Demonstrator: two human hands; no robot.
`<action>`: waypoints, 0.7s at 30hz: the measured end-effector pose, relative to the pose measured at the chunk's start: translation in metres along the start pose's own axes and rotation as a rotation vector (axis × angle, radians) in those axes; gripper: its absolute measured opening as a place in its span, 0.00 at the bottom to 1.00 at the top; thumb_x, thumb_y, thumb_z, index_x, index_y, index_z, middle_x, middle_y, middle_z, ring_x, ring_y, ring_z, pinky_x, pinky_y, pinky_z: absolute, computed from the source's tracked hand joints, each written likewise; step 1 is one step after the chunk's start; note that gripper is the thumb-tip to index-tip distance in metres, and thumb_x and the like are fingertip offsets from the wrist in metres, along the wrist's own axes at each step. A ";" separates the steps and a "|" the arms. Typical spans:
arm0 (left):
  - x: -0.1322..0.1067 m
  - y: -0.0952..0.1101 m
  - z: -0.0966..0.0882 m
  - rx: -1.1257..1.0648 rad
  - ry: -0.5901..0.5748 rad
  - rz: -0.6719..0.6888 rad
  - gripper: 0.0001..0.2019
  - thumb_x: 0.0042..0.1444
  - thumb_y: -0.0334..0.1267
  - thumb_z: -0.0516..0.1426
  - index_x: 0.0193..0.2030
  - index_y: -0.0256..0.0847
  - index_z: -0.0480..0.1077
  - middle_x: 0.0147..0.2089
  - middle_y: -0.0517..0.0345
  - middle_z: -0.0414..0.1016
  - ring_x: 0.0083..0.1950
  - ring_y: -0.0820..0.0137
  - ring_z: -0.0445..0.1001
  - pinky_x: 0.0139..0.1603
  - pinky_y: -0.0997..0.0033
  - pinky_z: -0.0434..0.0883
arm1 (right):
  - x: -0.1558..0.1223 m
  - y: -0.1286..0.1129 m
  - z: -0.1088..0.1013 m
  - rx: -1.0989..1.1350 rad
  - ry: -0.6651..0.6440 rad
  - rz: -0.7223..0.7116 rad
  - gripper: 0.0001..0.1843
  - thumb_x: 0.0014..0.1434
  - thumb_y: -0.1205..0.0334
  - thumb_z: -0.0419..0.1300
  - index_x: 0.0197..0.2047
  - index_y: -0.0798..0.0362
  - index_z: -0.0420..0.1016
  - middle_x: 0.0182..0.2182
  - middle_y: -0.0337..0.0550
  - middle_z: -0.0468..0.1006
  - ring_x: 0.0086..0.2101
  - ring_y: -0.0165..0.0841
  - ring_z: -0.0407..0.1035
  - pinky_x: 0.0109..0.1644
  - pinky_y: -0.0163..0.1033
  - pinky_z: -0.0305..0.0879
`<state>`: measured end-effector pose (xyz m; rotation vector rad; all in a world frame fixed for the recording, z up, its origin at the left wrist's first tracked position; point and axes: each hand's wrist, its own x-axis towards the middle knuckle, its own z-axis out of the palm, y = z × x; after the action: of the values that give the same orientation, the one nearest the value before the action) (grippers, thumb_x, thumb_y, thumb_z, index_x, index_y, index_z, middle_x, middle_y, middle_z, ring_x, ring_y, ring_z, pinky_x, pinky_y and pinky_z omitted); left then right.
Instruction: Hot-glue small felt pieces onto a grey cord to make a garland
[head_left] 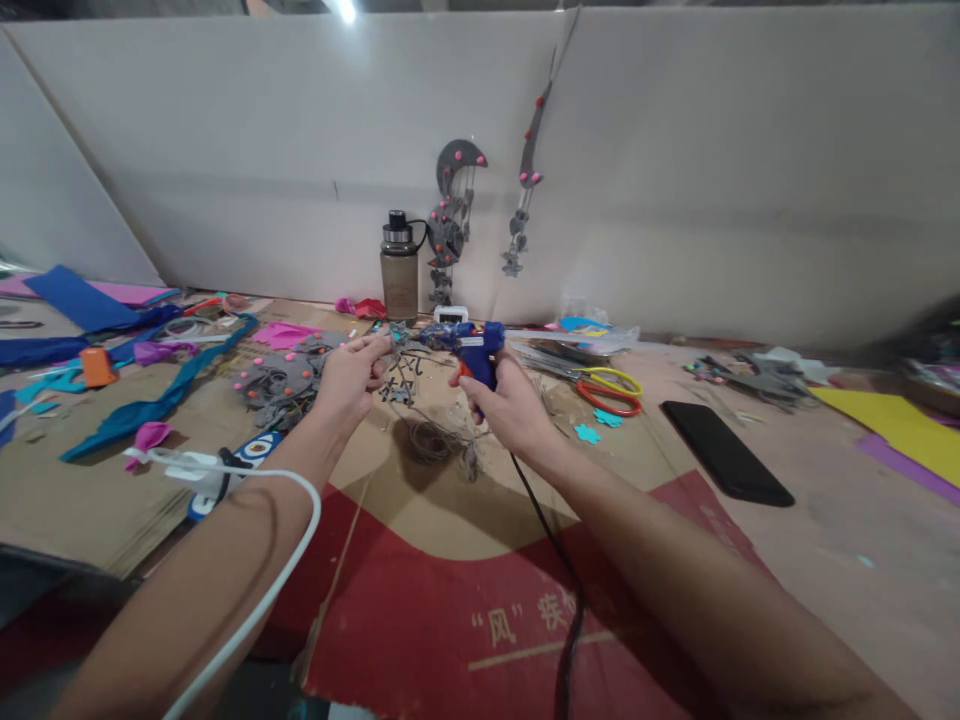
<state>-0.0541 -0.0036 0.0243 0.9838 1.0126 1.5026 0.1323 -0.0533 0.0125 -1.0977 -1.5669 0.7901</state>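
My right hand (504, 403) is wrapped round the grip of a blue hot glue gun (471, 344), whose nozzle points left. Its black cord (553, 545) trails back along my forearm. My left hand (349, 376) pinches a small grey cut-out piece (397, 340) right at the gun's tip. Thin grey strands and more small grey shapes (399, 388) hang below the pinched piece. Both hands hover above a brown and red cardboard sheet (420, 560) on the table.
A bottle (399, 266) stands at the wall by hanging grey ornaments (453, 215). Scissors (609, 390), a black phone (726, 452), grey felt shapes (281, 380), blue and pink scraps (150, 405), yellow paper (896, 425) and a white cable (247, 600) lie around.
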 end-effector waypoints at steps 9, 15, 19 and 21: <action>-0.002 -0.003 0.003 0.044 -0.006 0.065 0.09 0.38 0.35 0.63 0.23 0.36 0.66 0.20 0.65 0.63 0.16 0.84 0.52 0.15 0.81 0.42 | 0.034 0.059 -0.033 -0.479 -0.034 0.311 0.09 0.50 0.57 0.58 0.24 0.51 0.64 0.20 0.41 0.70 0.23 0.33 0.65 0.28 0.38 0.60; -0.005 -0.008 0.003 0.250 0.061 0.262 0.08 0.43 0.39 0.62 0.27 0.37 0.72 0.20 0.65 0.63 0.20 0.80 0.55 0.19 0.79 0.51 | 0.025 0.060 -0.037 -0.792 0.113 0.027 0.12 0.52 0.56 0.58 0.24 0.51 0.62 0.29 0.51 0.71 0.34 0.41 0.67 0.41 0.47 0.64; -0.010 -0.007 0.002 0.501 0.122 0.459 0.07 0.46 0.39 0.60 0.30 0.37 0.75 0.25 0.61 0.69 0.25 0.76 0.62 0.26 0.77 0.58 | 0.022 0.031 -0.011 -0.437 0.177 -0.214 0.04 0.55 0.61 0.54 0.33 0.51 0.61 0.34 0.46 0.70 0.39 0.37 0.65 0.47 0.47 0.63; -0.014 -0.006 0.002 0.625 0.139 0.546 0.07 0.47 0.39 0.59 0.30 0.38 0.75 0.23 0.62 0.68 0.25 0.76 0.62 0.28 0.77 0.59 | 0.025 0.017 0.010 -0.122 0.126 -0.174 0.10 0.53 0.62 0.55 0.38 0.50 0.59 0.38 0.45 0.70 0.42 0.34 0.66 0.49 0.45 0.64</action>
<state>-0.0485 -0.0160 0.0182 1.7195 1.4371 1.7422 0.1254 -0.0228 0.0035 -1.0604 -1.5949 0.5045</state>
